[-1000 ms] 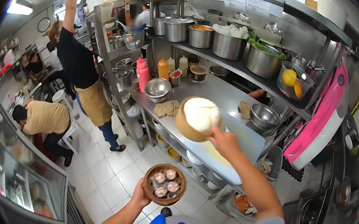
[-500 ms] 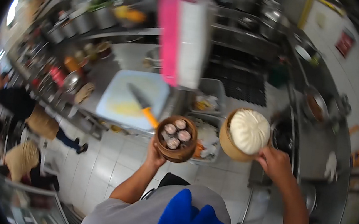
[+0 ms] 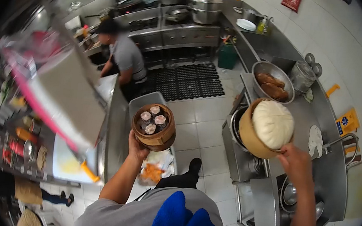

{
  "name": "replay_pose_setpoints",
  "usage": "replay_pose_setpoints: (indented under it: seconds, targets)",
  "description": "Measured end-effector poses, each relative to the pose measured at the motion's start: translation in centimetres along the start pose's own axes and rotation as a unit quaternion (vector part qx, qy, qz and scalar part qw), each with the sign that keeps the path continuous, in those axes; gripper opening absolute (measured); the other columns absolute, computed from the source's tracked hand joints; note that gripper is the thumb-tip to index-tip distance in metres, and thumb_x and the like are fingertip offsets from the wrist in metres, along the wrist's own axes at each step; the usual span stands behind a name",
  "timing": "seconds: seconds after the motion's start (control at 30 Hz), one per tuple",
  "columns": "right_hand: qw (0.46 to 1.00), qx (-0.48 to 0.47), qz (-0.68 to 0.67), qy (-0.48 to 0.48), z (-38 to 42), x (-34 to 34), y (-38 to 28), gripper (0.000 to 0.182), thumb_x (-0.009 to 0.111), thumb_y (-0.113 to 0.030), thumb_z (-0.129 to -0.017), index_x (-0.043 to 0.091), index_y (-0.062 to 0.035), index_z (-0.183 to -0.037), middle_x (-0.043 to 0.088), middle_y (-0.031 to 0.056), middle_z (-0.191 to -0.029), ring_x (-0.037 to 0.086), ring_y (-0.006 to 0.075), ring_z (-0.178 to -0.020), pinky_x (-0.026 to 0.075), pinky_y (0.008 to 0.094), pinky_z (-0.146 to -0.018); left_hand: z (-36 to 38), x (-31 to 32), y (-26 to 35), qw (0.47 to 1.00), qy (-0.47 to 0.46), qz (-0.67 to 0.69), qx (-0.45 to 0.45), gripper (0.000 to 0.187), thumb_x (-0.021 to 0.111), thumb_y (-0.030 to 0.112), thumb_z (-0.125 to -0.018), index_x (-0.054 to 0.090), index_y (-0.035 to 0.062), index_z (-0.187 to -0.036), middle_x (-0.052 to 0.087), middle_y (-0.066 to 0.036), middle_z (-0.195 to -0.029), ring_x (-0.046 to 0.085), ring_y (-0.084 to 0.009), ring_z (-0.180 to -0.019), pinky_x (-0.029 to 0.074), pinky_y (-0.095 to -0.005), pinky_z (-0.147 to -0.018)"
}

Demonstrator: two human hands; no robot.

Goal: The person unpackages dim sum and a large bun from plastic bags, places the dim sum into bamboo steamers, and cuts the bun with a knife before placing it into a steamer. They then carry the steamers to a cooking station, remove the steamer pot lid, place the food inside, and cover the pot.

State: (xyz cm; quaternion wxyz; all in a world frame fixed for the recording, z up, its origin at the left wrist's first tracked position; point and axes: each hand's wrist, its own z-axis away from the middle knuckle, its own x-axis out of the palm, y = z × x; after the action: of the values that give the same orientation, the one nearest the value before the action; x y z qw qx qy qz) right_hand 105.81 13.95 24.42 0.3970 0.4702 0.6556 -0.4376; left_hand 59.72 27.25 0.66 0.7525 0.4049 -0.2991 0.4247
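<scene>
My left hand (image 3: 137,147) grips a brown bamboo steamer basket (image 3: 162,141) from below and its near side. Several small dumplings with pinkish tops (image 3: 159,119) sit in it, over a dark lining. Out to the right, my right hand (image 3: 295,159) pinches the near rim of a paler bamboo steamer basket (image 3: 247,129), which is tilted. One big white pleated bun (image 3: 273,123) fills that basket. The right basket is over the edge of the steel counter, close to a metal bowl (image 3: 258,68) of brown pieces that look like meat.
A co-worker in a grey shirt (image 3: 127,56) bends by the stove at the back. Black mat (image 3: 188,80) covers part of the floor. Left are a hanging white pack (image 3: 66,92), a cutting board (image 3: 63,158) and an orange-handled knife (image 3: 90,172). A waste bin (image 3: 176,156) stands below the left basket.
The view has swung right, bringing the co-worker and the meat bowl into sight. Both hands still hold their baskets; the right one is now over the counter edge.
</scene>
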Motion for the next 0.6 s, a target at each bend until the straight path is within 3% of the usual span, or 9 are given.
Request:
replay_pose_setpoints:
  seconds: [0.13, 0.17, 0.23, 0.43, 0.47, 0.6]
  targets:
    - [0.995, 0.064, 0.066, 0.036, -4.0, -3.9, 4.0, 0.029, 0.075, -0.002, -0.070, 0.056, -0.0050, -0.093, 0.064, 0.0123, -0.079, 0.065, 0.0289, -0.072, 0.050, 0.0366, -0.063, -9.7, 7.3, -1.5, 1.000, 0.004, -0.019, 0.005, 0.059, 0.043, 0.051, -0.092, 0.051, 0.0074, -0.132, 0.052, -0.011, -0.136, 0.049, -0.0313, -0.124, 0.035, -0.0490, -0.108]
    - [0.992, 0.095, 0.068, 0.046, -5.1, -4.5, 4.8, 0.030, 0.074, 0.001, -0.070, 0.056, -0.0048, -0.093, 0.063, 0.0129, -0.078, 0.065, 0.0288, -0.072, 0.050, 0.0363, -0.064, -12.9, 8.0, -1.9, 0.999, -0.048, -0.015, -0.008, 0.060, 0.044, 0.052, -0.091, 0.052, 0.0075, -0.131, 0.053, -0.011, -0.135, 0.049, -0.0304, -0.125, 0.035, -0.0478, -0.109]
    - [0.985, 0.140, 0.078, 0.067, -7.0, -5.4, 7.4, 0.030, 0.072, 0.006, -0.069, 0.055, -0.0033, -0.092, 0.062, 0.0146, -0.078, 0.065, 0.0283, -0.071, 0.050, 0.0362, -0.065, -18.6, 11.4, -2.4, 0.998, -0.048, -0.028, -0.030, 0.062, 0.045, 0.053, -0.089, 0.053, 0.0073, -0.130, 0.054, -0.011, -0.134, 0.050, -0.0299, -0.124, 0.035, -0.0470, -0.108]
    - [0.972, 0.203, 0.106, 0.054, -14.3, -7.1, 13.7, 0.030, 0.071, 0.009, -0.068, 0.053, -0.0012, -0.091, 0.062, 0.0146, -0.077, 0.065, 0.0280, -0.070, 0.048, 0.0360, -0.065, -30.9, 22.2, -5.4, 0.998, -0.044, -0.003, -0.049, 0.058, 0.046, 0.051, -0.090, 0.055, 0.0083, -0.128, 0.055, -0.010, -0.132, 0.052, -0.0281, -0.122, 0.039, -0.0438, -0.106]
    - [0.976, 0.189, 0.101, 0.028, -15.8, -7.1, 15.0, 0.030, 0.067, 0.012, -0.072, 0.053, -0.0009, -0.095, 0.061, 0.0116, -0.081, 0.064, 0.0217, -0.072, 0.048, 0.0306, -0.064, -32.1, 23.9, -5.7, 0.998, -0.050, 0.000, -0.044, 0.056, 0.046, 0.050, -0.090, 0.056, 0.0084, -0.127, 0.056, -0.010, -0.132, 0.053, -0.0274, -0.121, 0.040, -0.0429, -0.105]
    - [0.976, 0.137, 0.169, 0.017, -22.7, -5.2, 19.0, 0.029, 0.066, 0.013, -0.072, 0.053, -0.0003, -0.094, 0.062, 0.0119, -0.081, 0.063, 0.0235, -0.071, 0.048, 0.0305, -0.065, -38.9, 26.2, -6.3, 0.999, -0.022, -0.010, -0.032, 0.058, 0.046, 0.051, -0.089, 0.056, 0.0083, -0.126, 0.057, -0.010, -0.131, 0.053, -0.0272, -0.121, 0.040, -0.0426, -0.105]
